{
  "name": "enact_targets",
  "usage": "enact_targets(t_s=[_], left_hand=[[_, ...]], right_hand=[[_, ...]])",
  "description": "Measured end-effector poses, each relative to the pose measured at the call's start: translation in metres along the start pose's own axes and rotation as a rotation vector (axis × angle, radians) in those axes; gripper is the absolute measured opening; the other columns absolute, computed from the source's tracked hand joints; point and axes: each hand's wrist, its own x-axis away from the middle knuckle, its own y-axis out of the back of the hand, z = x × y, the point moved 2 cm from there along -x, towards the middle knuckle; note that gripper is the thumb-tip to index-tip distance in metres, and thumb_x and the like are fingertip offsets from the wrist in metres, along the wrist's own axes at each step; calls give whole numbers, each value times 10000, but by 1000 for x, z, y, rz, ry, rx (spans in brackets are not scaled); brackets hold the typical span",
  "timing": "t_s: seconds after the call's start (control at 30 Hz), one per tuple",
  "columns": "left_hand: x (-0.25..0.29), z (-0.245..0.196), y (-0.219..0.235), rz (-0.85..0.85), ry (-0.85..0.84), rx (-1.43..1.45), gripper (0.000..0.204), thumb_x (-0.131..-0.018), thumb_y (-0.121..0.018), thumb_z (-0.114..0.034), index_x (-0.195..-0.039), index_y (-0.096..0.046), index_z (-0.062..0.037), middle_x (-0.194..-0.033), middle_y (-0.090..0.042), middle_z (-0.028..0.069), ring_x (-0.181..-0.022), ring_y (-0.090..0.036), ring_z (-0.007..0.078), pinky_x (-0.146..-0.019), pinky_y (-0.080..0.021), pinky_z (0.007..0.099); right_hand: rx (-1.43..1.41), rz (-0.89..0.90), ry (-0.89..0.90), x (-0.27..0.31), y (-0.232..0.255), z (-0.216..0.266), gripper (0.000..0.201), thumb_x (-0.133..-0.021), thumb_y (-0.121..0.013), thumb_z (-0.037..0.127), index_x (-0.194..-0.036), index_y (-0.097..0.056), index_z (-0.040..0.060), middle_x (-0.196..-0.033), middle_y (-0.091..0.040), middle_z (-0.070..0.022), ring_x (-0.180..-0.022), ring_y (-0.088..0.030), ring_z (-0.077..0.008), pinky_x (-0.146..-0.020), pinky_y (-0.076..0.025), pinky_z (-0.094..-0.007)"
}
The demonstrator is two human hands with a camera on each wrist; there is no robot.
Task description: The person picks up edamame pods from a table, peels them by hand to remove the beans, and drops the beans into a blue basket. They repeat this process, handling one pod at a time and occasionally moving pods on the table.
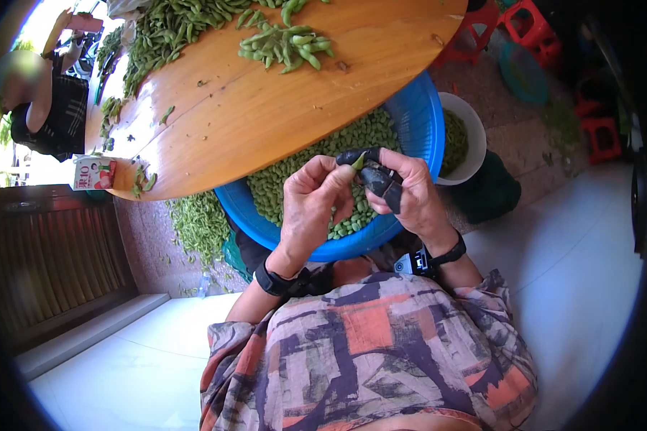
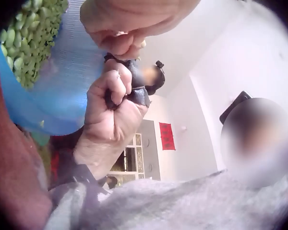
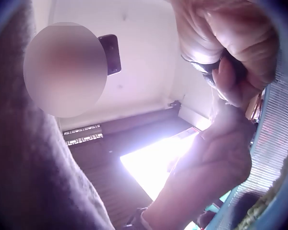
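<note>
Over a blue basket (image 1: 428, 118) of shelled green beans (image 1: 266, 201), both hands meet at one green soybean pod (image 1: 359, 162). My left hand (image 1: 310, 205) pinches the pod between thumb and forefinger, the other fingers curled. My right hand (image 1: 414, 192) grips it from the other side, with black wrapping (image 1: 381, 179) round its thumb and fingers. Only the pod's pointed end shows; the fingers hide the rest. In the left wrist view, the right hand (image 2: 113, 112) is bent close under the left hand (image 2: 139, 21). Beans (image 2: 31, 43) lie in the basket beside them.
A wooden table (image 1: 266, 122) with heaps of pods (image 1: 284, 47) and a drink carton (image 1: 93, 173) overhangs the basket. A white bucket (image 1: 474, 136) stands right of it, empty shells (image 1: 198, 223) lie on the left floor. Another person (image 1: 47, 108) is across the table; red stools (image 1: 528, 29) stand behind.
</note>
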Motion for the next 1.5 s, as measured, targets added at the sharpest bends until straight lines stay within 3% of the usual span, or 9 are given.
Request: enact_targets(t_s=[0.2,0.27,0.33,0.37,0.5,0.77,1.1,1.17,1.5], left_hand=[[-1,-6,1,-137,-219,-456,214,-846,-745,-76,-970,-595,13,-699,-589,0,-627,-521,41,-528,-436,210],[-4,-1,6,-106,-332,-652,228,-852,-724,-75,-1005,-587,24,-737,-615,67,-632,-600,137,-545,-477,273],[0,-10,-4,-56,-740,-1080,182,-885,-657,-46,-1045,-603,20,-805,-642,148,-653,-635,250,-567,-490,318],[4,-10,-8,-44,-758,-1127,209,-885,-620,-26,-1082,-587,36,-874,-611,222,-752,-630,383,-615,-503,392],[8,-5,-13,-3,-701,-1248,289,-898,-579,-24,-1144,-516,113,-920,-566,255,-745,-605,443,-621,-510,485],[3,-10,-6,145,-561,-1093,257,-908,-517,6,-1146,-529,103,-819,-586,235,-726,-620,396,-618,-494,417],[-1,-2,15,231,-31,-468,211,-992,-372,-69,-1007,-515,84,-804,-689,163,-723,-705,199,-630,-535,296],[-1,-1,14,223,-14,-391,227,-1006,-395,-107,-1020,-518,83,-807,-689,147,-719,-702,190,-631,-529,284],[1,-1,9,104,-35,-358,379,-1003,-486,-193,-1246,-546,92,-876,-653,55,-789,-656,124,-704,-503,246]], right_hand=[[442,-107,165,5,-13,12,148,-806,-550,-30,-939,-615,-25,-736,-593,-124,-674,-596,-241,-611,-462,-323],[580,-120,221,7,-15,9,178,-783,-548,-52,-949,-610,-31,-770,-598,-172,-709,-608,-322,-638,-466,-350],[622,-173,283,7,-16,7,166,-769,-551,-59,-925,-597,-28,-802,-580,-218,-749,-583,-412,-631,-465,-392],[622,-171,283,7,-16,6,166,-769,-551,-59,-925,-597,-28,-802,-580,-218,-749,-583,-412,-631,-465,-392],[789,-216,399,6,-19,1,149,-764,-568,-63,-907,-587,-28,-799,-571,-200,-747,-583,-404,-624,-463,-413],[861,-242,458,10,-21,-2,91,-749,-560,-77,-822,-538,-27,-754,-538,-187,-710,-559,-408,-588,-440,-411],[496,-78,0,5,-4,3,179,-682,-515,-109,-838,-570,-38,-742,-560,-213,-658,-571,-350,-572,-427,-371],[682,-130,242,7,-8,-2,162,-695,-536,-90,-844,-567,-33,-738,-564,-209,-670,-577,-370,-585,-443,-388],[908,-205,415,7,-21,-13,270,-662,-560,-75,-923,-535,-9,-850,-540,-187,-784,-578,-411,-657,-482,-457]])
